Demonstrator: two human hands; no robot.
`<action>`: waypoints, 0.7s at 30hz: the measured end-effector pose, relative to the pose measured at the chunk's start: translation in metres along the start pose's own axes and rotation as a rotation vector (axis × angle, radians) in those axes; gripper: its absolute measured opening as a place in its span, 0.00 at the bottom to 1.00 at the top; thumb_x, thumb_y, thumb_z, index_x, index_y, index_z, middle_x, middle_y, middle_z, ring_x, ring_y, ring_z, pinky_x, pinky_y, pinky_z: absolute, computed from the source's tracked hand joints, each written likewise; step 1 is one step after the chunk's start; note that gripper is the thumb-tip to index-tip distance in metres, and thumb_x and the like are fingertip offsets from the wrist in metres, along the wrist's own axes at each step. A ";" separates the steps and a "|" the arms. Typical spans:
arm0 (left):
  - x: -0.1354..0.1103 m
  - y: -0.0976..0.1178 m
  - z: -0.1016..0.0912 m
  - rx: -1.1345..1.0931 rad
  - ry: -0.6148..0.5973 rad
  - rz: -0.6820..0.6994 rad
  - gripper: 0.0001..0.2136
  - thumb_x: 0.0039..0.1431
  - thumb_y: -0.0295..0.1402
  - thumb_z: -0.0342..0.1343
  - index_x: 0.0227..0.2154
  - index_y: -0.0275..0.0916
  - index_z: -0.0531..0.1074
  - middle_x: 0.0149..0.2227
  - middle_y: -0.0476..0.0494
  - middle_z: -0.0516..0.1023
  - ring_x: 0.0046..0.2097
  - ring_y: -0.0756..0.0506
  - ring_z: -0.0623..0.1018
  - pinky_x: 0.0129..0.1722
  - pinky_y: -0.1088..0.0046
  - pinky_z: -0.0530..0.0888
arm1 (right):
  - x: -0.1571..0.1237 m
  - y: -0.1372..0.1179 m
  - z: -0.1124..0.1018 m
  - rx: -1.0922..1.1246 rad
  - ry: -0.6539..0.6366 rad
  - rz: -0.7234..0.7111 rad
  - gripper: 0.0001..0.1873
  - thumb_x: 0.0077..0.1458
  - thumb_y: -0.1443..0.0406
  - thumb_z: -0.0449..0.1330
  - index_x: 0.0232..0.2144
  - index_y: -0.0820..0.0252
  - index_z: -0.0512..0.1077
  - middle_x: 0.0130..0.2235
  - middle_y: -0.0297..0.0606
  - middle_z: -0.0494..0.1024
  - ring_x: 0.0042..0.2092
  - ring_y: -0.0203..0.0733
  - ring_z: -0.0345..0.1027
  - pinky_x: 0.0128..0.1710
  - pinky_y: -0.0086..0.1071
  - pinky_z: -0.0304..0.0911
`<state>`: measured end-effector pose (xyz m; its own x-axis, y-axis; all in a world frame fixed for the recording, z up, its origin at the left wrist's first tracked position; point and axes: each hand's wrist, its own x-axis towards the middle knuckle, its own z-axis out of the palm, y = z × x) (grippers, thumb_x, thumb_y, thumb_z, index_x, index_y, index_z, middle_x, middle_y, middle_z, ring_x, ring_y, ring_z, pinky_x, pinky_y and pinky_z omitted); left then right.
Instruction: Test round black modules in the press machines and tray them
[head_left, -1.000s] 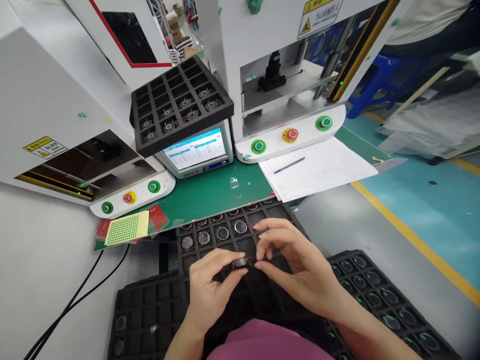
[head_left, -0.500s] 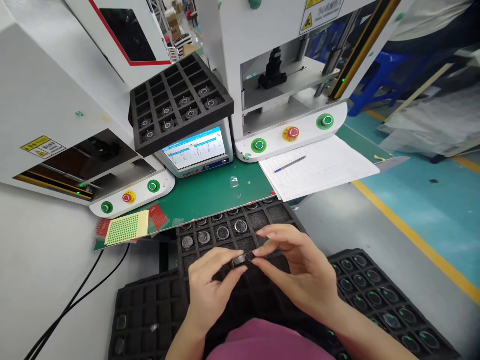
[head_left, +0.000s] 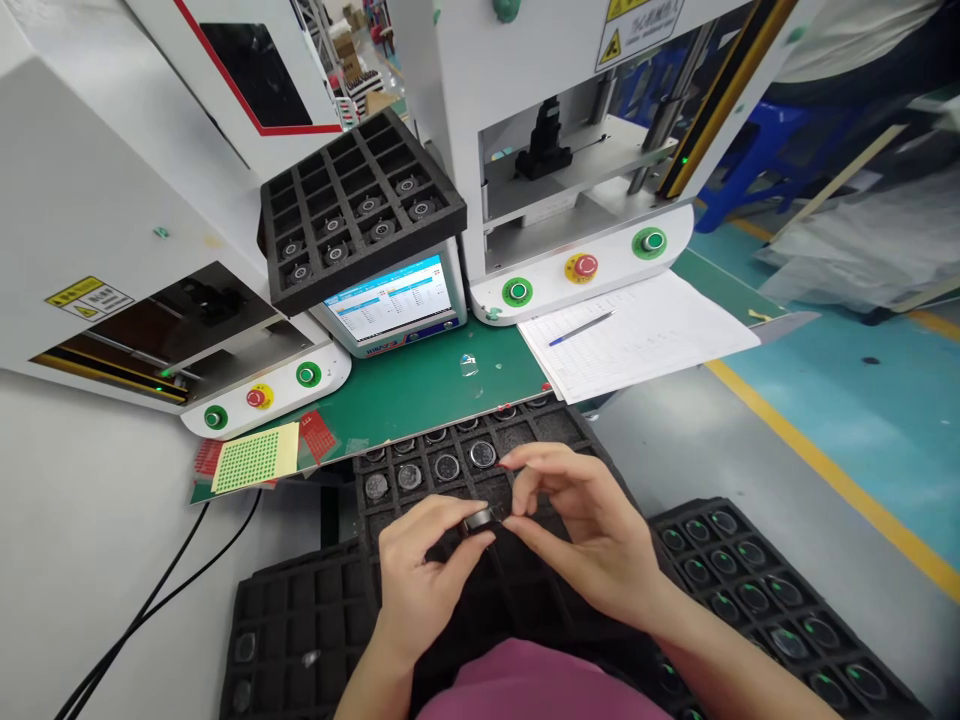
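My left hand is closed, thumb and index finger pinching a small dark round part with a metallic-looking rim, held on edge. Close at its right side is my right hand. The right thumb and a curled finger come together by the part's edge; what they grip, if anything, is too small to make out. A red spot shows at the raised right index fingertip. Below both hands lies a black foam tray, with several round, glass-faced parts in its upper pockets.
Another foam tray lies lower left, and one with green-marked round parts lower right. Two white press machines with green and red buttons flank a monitor, a foam tray above it. Papers, a pen and sticker sheets lie on the green bench.
My right index finger has lifted and shifted slightly left, away from the thumb. The right fingers have rearranged at the part's edge. My left hand keeps its pinch, almost still.
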<state>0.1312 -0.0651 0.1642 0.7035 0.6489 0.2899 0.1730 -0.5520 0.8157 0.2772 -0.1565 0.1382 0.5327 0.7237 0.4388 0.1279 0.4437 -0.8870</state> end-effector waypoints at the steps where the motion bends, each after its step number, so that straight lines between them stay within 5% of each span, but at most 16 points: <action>1: 0.000 -0.001 0.000 -0.006 0.004 -0.002 0.06 0.55 0.26 0.63 0.36 0.40 0.80 0.31 0.45 0.82 0.33 0.48 0.80 0.35 0.76 0.76 | -0.001 0.001 0.001 0.003 0.023 -0.002 0.25 0.54 0.75 0.62 0.51 0.48 0.66 0.47 0.40 0.74 0.34 0.35 0.72 0.34 0.32 0.73; 5: 0.000 -0.002 0.001 -0.022 0.023 -0.009 0.06 0.55 0.25 0.63 0.35 0.41 0.80 0.32 0.46 0.83 0.33 0.48 0.81 0.36 0.78 0.76 | -0.006 0.004 0.004 -0.010 0.095 -0.020 0.29 0.52 0.76 0.65 0.53 0.47 0.65 0.45 0.36 0.77 0.35 0.34 0.78 0.42 0.30 0.74; 13: 0.007 0.000 -0.001 0.014 0.057 -0.031 0.03 0.54 0.28 0.64 0.31 0.41 0.81 0.28 0.46 0.83 0.30 0.47 0.81 0.32 0.77 0.76 | -0.005 0.010 0.003 -0.109 0.113 -0.055 0.21 0.55 0.74 0.63 0.49 0.50 0.68 0.39 0.35 0.79 0.31 0.34 0.77 0.39 0.27 0.76; 21: 0.005 -0.007 0.017 0.003 0.215 -0.133 0.03 0.52 0.30 0.64 0.30 0.41 0.82 0.29 0.44 0.83 0.30 0.45 0.81 0.32 0.76 0.77 | -0.003 0.014 0.012 -0.271 0.139 -0.333 0.28 0.53 0.81 0.55 0.51 0.51 0.68 0.40 0.40 0.75 0.40 0.39 0.75 0.36 0.28 0.76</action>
<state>0.1451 -0.0669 0.1517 0.5115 0.8124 0.2801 0.2567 -0.4555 0.8524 0.2672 -0.1455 0.1260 0.5304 0.4791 0.6994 0.5160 0.4721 -0.7148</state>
